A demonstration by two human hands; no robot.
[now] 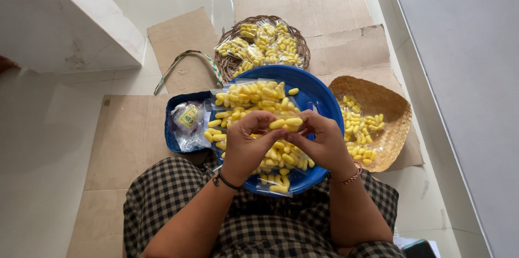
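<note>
Far left: one blue tray (172,138) holding crumpled clear bags, one with a yellow label. Next: left hand (246,142), fingers curled, pinching one end of a small clear packet (285,124) of yellow oval pieces; roughly three pieces visible, count uncertain behind the fingers. Packet sits above one round blue basin (319,101) heaped with filled packets. Behind: one round wicker basket (227,66), also with filled packets. Right hand (324,142), fingers curled, pinching the packet's other end. Far right: one flat woven tray (389,106) of loose yellow pieces.
</note>
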